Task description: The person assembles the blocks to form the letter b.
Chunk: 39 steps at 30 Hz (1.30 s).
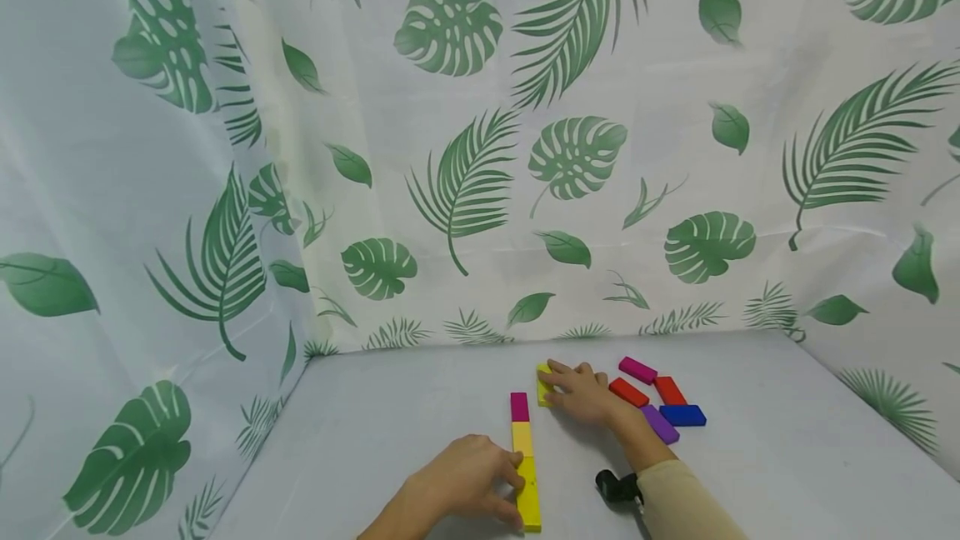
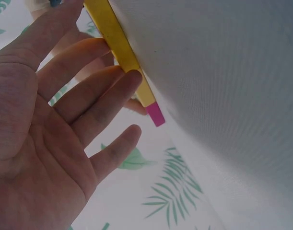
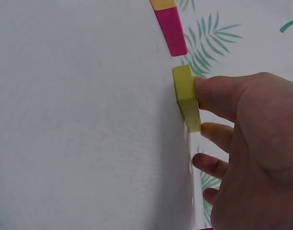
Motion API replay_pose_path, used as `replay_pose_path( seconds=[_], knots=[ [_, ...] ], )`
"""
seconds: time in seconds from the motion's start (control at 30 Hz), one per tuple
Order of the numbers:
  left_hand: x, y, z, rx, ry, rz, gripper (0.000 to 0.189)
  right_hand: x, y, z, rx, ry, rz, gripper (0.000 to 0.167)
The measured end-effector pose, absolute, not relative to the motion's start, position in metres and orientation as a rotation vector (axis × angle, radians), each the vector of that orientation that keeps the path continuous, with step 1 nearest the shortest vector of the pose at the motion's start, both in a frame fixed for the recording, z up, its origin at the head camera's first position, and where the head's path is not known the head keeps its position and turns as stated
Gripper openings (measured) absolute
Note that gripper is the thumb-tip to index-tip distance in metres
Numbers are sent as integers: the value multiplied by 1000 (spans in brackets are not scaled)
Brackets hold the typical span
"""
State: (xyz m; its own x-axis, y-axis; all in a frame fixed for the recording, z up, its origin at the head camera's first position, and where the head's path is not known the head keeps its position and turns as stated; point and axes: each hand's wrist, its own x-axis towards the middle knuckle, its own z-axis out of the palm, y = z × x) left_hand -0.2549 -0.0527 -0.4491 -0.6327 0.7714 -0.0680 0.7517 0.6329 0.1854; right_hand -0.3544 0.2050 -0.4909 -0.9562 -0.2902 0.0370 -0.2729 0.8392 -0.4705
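A straight row runs away from me: a magenta block [image 1: 519,407] at the far end, a pale yellow block [image 1: 522,439], then a deeper yellow block [image 1: 528,497] nearest. My left hand [image 1: 474,480] lies to the left of this row, its fairly straight fingers touching the side of the yellow blocks. In the left wrist view the fingertips [image 2: 133,77] rest along the row's edge. Farther off and to the right, my right hand [image 1: 583,394] pinches a separate greenish-yellow block [image 3: 185,91] between thumb and fingers. A gap parts that block from the magenta end.
Right of my right hand lie loose blocks: magenta [image 1: 637,369], red [image 1: 628,392], another red [image 1: 671,391], blue [image 1: 682,415] and purple [image 1: 660,424]. A small black object [image 1: 617,486] with a cord sits by the right sleeve. Leaf-print curtains [image 1: 480,190] enclose the white tabletop [image 1: 390,407].
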Motion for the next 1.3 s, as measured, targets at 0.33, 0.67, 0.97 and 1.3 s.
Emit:
replay_pose_path(
  seconds=[0.33,0.67,0.97,1.3],
  knots=[
    [-256,-53,-450,1293,2714,205,38,-368,203,-491,-413,2975,-741,50],
    [-255,-53,-450,1278,2723,200,39,-375,197,-490,-382,2930,-768,52],
    [-257,-53,-449,1310,2713,195,39,-381,190,-488,-399,2943,-726,49],
    [-257,-54,-451,1281,2700,215,39,-385,184,-487,-397,2929,-742,47]
  ],
)
